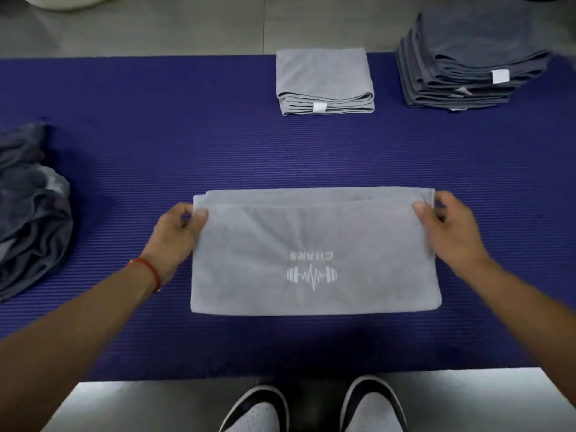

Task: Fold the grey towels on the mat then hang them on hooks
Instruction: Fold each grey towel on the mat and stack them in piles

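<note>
A light grey towel (314, 232) with a white dumbbell logo lies folded in a wide rectangle on the purple mat (156, 135), right in front of me. My left hand (177, 235) pinches its far left corner between thumb and fingers. My right hand (448, 229) pinches the far right corner the same way. The folded layers show along the towel's far edge. No hooks are in view.
A folded light grey towel (324, 81) sits at the mat's far edge. A stack of folded dark grey towels (467, 60) stands at the far right. A heap of unfolded dark grey towels (31, 207) lies at the left. My shoes (314, 406) are at the mat's near edge.
</note>
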`<control>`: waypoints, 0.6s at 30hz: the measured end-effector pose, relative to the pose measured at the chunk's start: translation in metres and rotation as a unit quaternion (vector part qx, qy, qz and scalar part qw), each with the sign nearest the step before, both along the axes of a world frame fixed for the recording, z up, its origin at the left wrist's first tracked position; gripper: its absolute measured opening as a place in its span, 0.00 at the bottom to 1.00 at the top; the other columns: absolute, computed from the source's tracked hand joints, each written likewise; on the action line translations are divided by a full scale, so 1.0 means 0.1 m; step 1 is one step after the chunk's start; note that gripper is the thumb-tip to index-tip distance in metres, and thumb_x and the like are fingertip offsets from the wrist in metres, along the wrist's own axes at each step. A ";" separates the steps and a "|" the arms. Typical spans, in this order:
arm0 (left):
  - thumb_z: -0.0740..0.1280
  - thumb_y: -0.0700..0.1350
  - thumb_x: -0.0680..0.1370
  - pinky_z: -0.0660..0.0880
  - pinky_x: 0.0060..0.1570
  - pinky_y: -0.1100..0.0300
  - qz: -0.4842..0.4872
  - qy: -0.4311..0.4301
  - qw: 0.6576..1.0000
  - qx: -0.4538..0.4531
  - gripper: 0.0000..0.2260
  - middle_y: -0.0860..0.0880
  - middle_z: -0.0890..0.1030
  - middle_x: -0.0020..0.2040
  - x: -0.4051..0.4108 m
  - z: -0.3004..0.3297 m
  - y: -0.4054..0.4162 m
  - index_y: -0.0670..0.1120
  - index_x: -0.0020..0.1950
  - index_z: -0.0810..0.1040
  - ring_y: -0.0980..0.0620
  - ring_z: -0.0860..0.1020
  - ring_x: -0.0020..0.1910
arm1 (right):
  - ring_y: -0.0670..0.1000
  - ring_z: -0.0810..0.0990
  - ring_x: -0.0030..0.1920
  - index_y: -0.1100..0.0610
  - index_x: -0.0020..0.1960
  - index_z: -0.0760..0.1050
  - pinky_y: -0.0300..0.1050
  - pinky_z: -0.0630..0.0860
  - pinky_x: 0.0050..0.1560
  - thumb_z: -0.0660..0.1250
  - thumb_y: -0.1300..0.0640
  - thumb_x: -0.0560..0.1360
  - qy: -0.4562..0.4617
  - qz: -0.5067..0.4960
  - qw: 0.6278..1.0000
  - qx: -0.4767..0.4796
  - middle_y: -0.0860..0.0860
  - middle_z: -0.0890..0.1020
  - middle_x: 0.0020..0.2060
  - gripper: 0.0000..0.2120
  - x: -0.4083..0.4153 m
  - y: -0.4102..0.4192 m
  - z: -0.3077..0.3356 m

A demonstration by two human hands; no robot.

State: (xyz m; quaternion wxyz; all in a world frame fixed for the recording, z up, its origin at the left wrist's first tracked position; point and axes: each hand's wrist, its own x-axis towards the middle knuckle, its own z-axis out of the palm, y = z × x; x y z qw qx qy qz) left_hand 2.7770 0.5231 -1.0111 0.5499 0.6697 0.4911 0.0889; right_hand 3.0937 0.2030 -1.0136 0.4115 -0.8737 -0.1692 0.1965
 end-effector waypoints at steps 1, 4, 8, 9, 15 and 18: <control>0.68 0.53 0.80 0.82 0.48 0.43 -0.003 0.015 1.000 0.004 0.10 0.44 0.86 0.48 0.09 -0.10 0.11 0.47 0.52 0.79 0.43 0.85 0.47 | 0.50 0.84 0.47 0.51 0.58 0.76 0.53 0.81 0.50 0.66 0.45 0.81 0.014 -0.002 1.000 -0.016 0.47 0.84 0.47 0.11 0.08 0.11 -0.09; 0.71 0.54 0.78 0.83 0.48 0.41 -0.017 0.052 0.998 -0.015 0.14 0.42 0.86 0.46 0.17 -0.29 0.26 0.43 0.51 0.81 0.37 0.85 0.48 | 0.54 0.81 0.50 0.54 0.60 0.76 0.49 0.77 0.48 0.65 0.43 0.80 0.034 -0.014 0.996 -0.081 0.50 0.82 0.49 0.16 0.11 0.23 -0.30; 0.70 0.56 0.78 0.83 0.44 0.51 -0.072 0.122 0.990 0.018 0.13 0.50 0.87 0.42 0.03 -0.26 0.12 0.47 0.49 0.81 0.50 0.86 0.41 | 0.51 0.78 0.48 0.57 0.62 0.76 0.45 0.71 0.43 0.65 0.44 0.81 -0.015 -0.037 0.993 -0.110 0.49 0.80 0.49 0.18 -0.02 0.09 -0.36; 0.69 0.54 0.79 0.82 0.44 0.51 -0.072 0.127 0.989 0.027 0.12 0.49 0.86 0.41 -0.01 -0.28 0.09 0.46 0.48 0.81 0.49 0.85 0.40 | 0.52 0.78 0.48 0.57 0.62 0.76 0.46 0.71 0.44 0.65 0.44 0.81 -0.026 -0.032 0.992 -0.123 0.51 0.80 0.49 0.19 -0.04 0.06 -0.37; 0.67 0.50 0.80 0.75 0.37 0.56 -0.049 0.185 0.974 0.125 0.08 0.48 0.83 0.42 0.01 -0.29 -0.08 0.46 0.47 0.78 0.47 0.81 0.43 | 0.54 0.78 0.48 0.60 0.59 0.77 0.48 0.73 0.46 0.66 0.44 0.81 -0.054 -0.049 0.989 -0.130 0.52 0.78 0.48 0.19 -0.02 0.08 -0.37; 0.66 0.41 0.77 0.75 0.45 0.47 -0.148 0.223 0.894 0.360 0.10 0.44 0.78 0.52 0.10 -0.29 -0.18 0.44 0.58 0.74 0.40 0.78 0.48 | 0.57 0.78 0.53 0.58 0.59 0.75 0.53 0.77 0.47 0.66 0.41 0.79 -0.098 -0.025 0.979 -0.176 0.56 0.78 0.54 0.21 -0.07 0.06 -0.38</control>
